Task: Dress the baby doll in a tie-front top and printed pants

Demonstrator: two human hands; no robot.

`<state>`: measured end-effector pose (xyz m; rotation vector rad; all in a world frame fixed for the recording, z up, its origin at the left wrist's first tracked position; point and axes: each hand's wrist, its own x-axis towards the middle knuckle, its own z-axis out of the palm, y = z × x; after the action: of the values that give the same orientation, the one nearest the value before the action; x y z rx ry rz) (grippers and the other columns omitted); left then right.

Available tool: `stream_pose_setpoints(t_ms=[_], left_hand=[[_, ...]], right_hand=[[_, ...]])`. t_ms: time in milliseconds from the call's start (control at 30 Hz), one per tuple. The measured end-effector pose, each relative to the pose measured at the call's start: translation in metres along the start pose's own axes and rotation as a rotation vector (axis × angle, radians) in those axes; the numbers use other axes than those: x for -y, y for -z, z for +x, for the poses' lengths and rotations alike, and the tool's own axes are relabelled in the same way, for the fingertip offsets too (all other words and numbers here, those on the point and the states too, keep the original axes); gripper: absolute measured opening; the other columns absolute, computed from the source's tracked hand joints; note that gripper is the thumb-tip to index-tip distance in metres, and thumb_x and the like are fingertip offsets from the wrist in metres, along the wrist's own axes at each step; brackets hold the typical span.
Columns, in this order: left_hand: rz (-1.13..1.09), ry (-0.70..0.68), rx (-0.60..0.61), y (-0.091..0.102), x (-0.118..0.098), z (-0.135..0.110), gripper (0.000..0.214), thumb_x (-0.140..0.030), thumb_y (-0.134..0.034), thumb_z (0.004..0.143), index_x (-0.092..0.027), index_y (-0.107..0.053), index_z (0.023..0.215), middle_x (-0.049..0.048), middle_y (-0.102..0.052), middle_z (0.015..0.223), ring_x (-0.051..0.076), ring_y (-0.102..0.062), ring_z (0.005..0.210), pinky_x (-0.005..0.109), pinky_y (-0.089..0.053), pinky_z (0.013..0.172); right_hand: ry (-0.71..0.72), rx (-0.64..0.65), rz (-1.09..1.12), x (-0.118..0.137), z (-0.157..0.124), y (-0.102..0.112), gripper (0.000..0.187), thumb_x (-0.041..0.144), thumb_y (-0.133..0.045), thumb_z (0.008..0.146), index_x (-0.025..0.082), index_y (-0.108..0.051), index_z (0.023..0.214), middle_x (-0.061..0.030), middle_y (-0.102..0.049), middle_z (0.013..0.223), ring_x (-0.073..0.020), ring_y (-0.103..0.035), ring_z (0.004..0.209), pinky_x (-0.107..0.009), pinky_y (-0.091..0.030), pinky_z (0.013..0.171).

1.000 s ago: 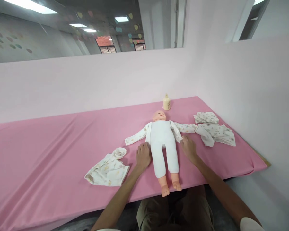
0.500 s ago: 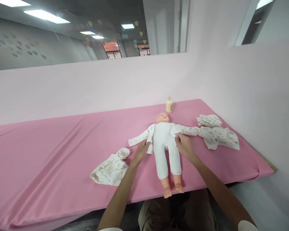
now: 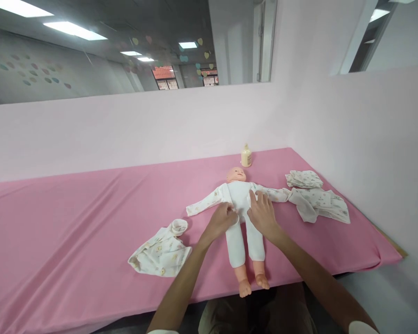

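Note:
A baby doll [image 3: 244,232] lies on its back on the pink-covered table [image 3: 73,222], head away from me, arms in the sleeves of a white printed shirt [image 3: 209,202]. My left hand [image 3: 223,220] pinches the shirt's left flap over the doll's belly, fingers closed on the cloth. My right hand [image 3: 260,211] rests on the doll's chest over the right flap, fingers curled onto the fabric.
A folded printed garment [image 3: 160,249] lies left of the doll. More printed baby clothes [image 3: 316,197] are piled at the right, near the wall. A small cream bottle [image 3: 245,156] stands behind the doll's head. The table's front edge runs just below the doll's feet.
Both hands moved from beside the doll's hips up and inward onto its torso, drawing the two shirt flaps together over the body.

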<state>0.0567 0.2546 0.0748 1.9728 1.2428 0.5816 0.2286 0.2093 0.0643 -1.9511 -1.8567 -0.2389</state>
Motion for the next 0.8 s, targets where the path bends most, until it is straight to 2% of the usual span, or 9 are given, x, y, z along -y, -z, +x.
stream_pose_setpoints(t_ms=[100,133,200,333,400,500,600,700,800], left_hand=[[-0.208,0.222,-0.232,0.004,0.011,0.028,0.035,-0.037,-0.060,0.082,-0.016,-0.051,0.109,0.0115,-0.056,0.119,0.018,-0.058,0.096,0.030,-0.045,0.081],[-0.268,0.266,-0.257,0.005,0.016,0.036,0.039,-0.036,-0.062,0.081,-0.015,-0.049,0.112,0.0129,-0.057,0.118,0.018,-0.059,0.094,0.030,-0.046,0.079],[-0.367,0.301,-0.243,0.007,0.025,0.051,0.040,-0.035,-0.061,0.082,-0.013,-0.048,0.113,0.0114,-0.062,0.102,0.017,-0.060,0.082,0.029,-0.047,0.071],[-0.516,0.280,-0.181,0.011,0.038,0.071,0.023,-0.037,-0.057,0.084,-0.014,-0.054,0.084,0.0021,-0.058,0.068,0.010,-0.053,0.058,0.023,-0.044,0.055],[-0.557,0.270,-0.171,0.013,0.042,0.079,0.028,-0.039,-0.058,0.082,-0.016,-0.051,0.069,-0.0001,-0.052,0.061,0.008,-0.047,0.051,0.022,-0.040,0.050],[-0.544,0.275,-0.188,0.013,0.043,0.091,0.033,-0.041,-0.063,0.078,-0.018,-0.045,0.062,-0.0038,-0.044,0.054,0.007,-0.039,0.046,0.022,-0.033,0.045],[-0.450,0.264,-0.268,0.007,0.037,0.102,0.029,-0.033,-0.062,0.078,-0.019,-0.041,0.064,-0.0060,-0.039,0.054,0.007,-0.037,0.047,0.022,-0.030,0.047],[-0.302,0.225,-0.388,-0.001,0.029,0.110,0.023,-0.026,-0.058,0.079,-0.019,-0.041,0.067,-0.0044,-0.044,0.062,0.009,-0.043,0.057,0.022,-0.033,0.054],[-0.156,0.202,-0.442,-0.006,0.023,0.115,0.016,-0.026,-0.058,0.080,-0.019,-0.047,0.072,0.0013,-0.056,0.076,0.016,-0.053,0.074,0.026,-0.039,0.066]], right_hand=[[0.061,0.020,-0.068,-0.001,0.019,-0.008,0.050,0.001,-0.042,0.076,0.015,-0.057,0.121,-0.0207,-0.061,0.112,-0.0328,-0.057,0.096,-0.047,-0.042,0.082],[0.060,0.052,-0.059,-0.002,0.025,-0.011,0.045,0.001,-0.042,0.076,0.016,-0.061,0.114,-0.0204,-0.062,0.107,-0.0327,-0.058,0.094,-0.047,-0.042,0.081],[0.020,0.110,-0.010,-0.006,0.037,-0.017,0.032,0.003,-0.045,0.076,0.015,-0.065,0.098,-0.0200,-0.064,0.098,-0.0327,-0.059,0.092,-0.047,-0.044,0.080],[-0.080,0.121,0.072,-0.016,0.059,-0.021,0.023,0.004,-0.045,0.080,0.014,-0.065,0.086,-0.0192,-0.066,0.088,-0.0306,-0.063,0.087,-0.042,-0.044,0.079],[-0.113,0.091,0.092,-0.020,0.068,-0.018,0.026,0.005,-0.040,0.083,0.014,-0.064,0.088,-0.0194,-0.066,0.089,-0.0296,-0.062,0.088,-0.040,-0.044,0.077],[-0.176,0.020,0.185,-0.020,0.078,-0.015,0.027,0.012,-0.034,0.089,0.014,-0.060,0.094,-0.0186,-0.064,0.102,-0.0283,-0.060,0.097,-0.038,-0.044,0.079],[-0.225,0.013,0.332,-0.014,0.078,-0.018,0.029,0.022,-0.029,0.092,0.016,-0.057,0.096,-0.0115,-0.065,0.101,-0.0226,-0.060,0.092,-0.033,-0.045,0.075],[-0.225,0.083,0.397,-0.008,0.071,-0.026,0.026,0.023,-0.031,0.091,0.019,-0.057,0.093,-0.0049,-0.066,0.093,-0.0181,-0.061,0.085,-0.028,-0.045,0.071],[-0.232,0.133,0.377,-0.006,0.066,-0.033,0.017,0.024,-0.043,0.087,0.019,-0.058,0.095,-0.0060,-0.065,0.103,-0.0186,-0.061,0.093,-0.027,-0.044,0.076]])
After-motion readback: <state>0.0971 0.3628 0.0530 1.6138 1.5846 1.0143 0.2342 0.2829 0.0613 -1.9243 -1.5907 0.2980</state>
